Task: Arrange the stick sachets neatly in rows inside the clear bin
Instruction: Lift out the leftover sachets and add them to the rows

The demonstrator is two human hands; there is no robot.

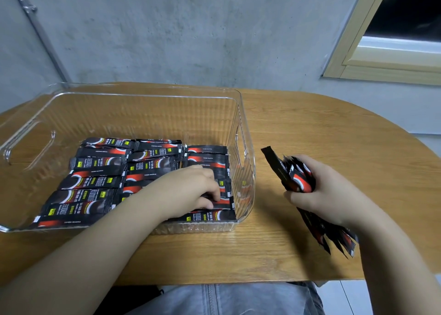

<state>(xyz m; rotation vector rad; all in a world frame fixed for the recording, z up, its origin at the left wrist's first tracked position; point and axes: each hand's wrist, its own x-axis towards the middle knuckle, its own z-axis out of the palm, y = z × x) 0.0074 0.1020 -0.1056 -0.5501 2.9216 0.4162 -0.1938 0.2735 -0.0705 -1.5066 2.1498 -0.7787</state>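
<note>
A clear ribbed bin point(241, 126) stands on the left of a wooden table. Black-and-red stick sachets point(100, 181) lie flat in three rows across its near half. My left hand point(188, 190) reaches over the bin's near wall into the right row, its curled fingers pinching a sachet point(224, 201) there. To the right of the bin, above the table, my right hand point(331, 190) grips a bundle of sachets point(298, 176); their ends stick out above and below the fist.
The wooden table point(322, 128) has a rounded right end and stands against a grey concrete wall. The bin's far half holds nothing. A window frame point(372, 59) is at the upper right. My lap in jeans is below the table's near edge.
</note>
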